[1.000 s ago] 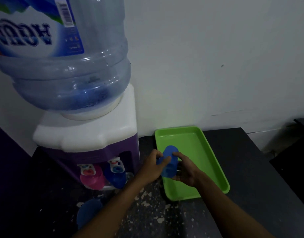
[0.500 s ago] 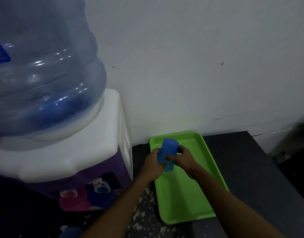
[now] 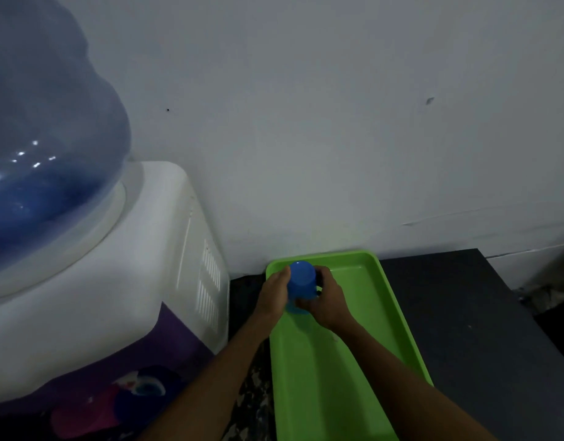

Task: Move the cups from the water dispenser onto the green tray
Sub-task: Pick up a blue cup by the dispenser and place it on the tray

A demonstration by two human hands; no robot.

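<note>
Both hands clasped 1 blue cup (image 3: 301, 283), upside down, over the far left corner of the green tray (image 3: 363, 329): left hand (image 3: 274, 296) curled on its left side, right hand (image 3: 326, 302) wrapped round the right. The placing step seemed under way; next, lowering it clear of the rim. The tray's near stretch lay free.

No text, label, brand or number can be read. The water bottle (image 3: 35, 154) on the dispenser (image 3: 115, 281) is seen only as blurred blue plastic, with no label in view. The coloured marks at the taps (image 3: 143, 385) are too dark and blurred to be read.
</note>
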